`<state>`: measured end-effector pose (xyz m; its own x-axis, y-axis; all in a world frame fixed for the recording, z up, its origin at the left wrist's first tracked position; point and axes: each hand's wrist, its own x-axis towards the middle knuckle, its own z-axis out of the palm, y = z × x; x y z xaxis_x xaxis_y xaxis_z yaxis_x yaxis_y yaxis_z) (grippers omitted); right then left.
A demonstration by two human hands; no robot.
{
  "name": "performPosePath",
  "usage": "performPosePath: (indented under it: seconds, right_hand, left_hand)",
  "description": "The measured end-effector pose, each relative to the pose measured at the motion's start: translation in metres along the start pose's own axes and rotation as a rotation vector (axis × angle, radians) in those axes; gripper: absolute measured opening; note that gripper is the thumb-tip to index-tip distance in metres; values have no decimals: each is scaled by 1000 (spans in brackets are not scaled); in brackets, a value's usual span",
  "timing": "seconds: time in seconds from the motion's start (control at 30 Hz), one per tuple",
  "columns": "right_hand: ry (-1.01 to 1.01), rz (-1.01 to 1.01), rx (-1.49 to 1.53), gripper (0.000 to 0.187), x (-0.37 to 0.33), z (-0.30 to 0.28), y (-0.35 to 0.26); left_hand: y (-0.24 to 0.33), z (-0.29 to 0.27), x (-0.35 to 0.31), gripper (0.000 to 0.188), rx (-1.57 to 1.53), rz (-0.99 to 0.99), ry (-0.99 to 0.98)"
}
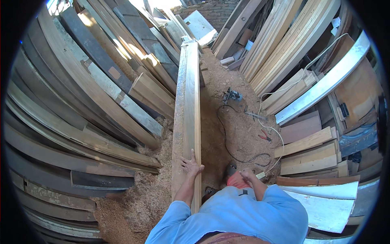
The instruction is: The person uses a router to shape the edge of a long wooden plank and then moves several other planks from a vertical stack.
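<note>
My left hand (pixel 191 166) lies on a long wooden plank (pixel 190 114), its fingers spread across the upper face. The plank rests lengthwise on a narrow bench (pixel 178 134) that runs away from me, with shavings scattered on its left side. Beside my body on the right, my right hand (pixel 246 175) is held low with its fingers curled in. Whatever it may hold is too small to make out. Close to that hand, a white socket block (pixel 261 175) sits at the end of a pale cable (pixel 281 138).
A power tool (pixel 232 96) with a dark cord (pixel 226 142) lies on the sawdust-covered floor at the right. Near it are a metal square (pixel 256 116) and red-handled pliers (pixel 265 136). Stacked boards (pixel 97 101) lean along the left; more timber (pixel 288 49) stands at the right.
</note>
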<state>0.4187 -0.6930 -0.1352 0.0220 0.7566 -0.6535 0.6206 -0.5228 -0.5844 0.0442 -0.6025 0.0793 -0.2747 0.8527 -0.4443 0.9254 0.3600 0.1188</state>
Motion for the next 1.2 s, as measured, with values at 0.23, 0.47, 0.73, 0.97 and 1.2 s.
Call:
performPosePath:
  seconds: [0.23, 0.47, 0.73, 0.97, 1.2]
  right_hand:
    - [-128, -197, -337, 29, 5, -17, -39]
    - [-179, 158, -13, 30, 25, -89, -55]
    - [143, -26, 72, 29, 121, -223, 35]
    - [43, 251, 150, 32, 110, -207, -64]
    - [-93, 224, 300, 31, 158, -180, -46]
  left_hand:
    - [-15, 6, 4, 103, -53, -41, 184]
    - [-12, 18, 8, 94, -37, -88, 132]
    - [58, -7, 28, 93, -131, -63, 77]
    - [65, -2, 59, 95, -21, -53, 147]
    - [91, -33, 150, 95, 5, 50, 132]
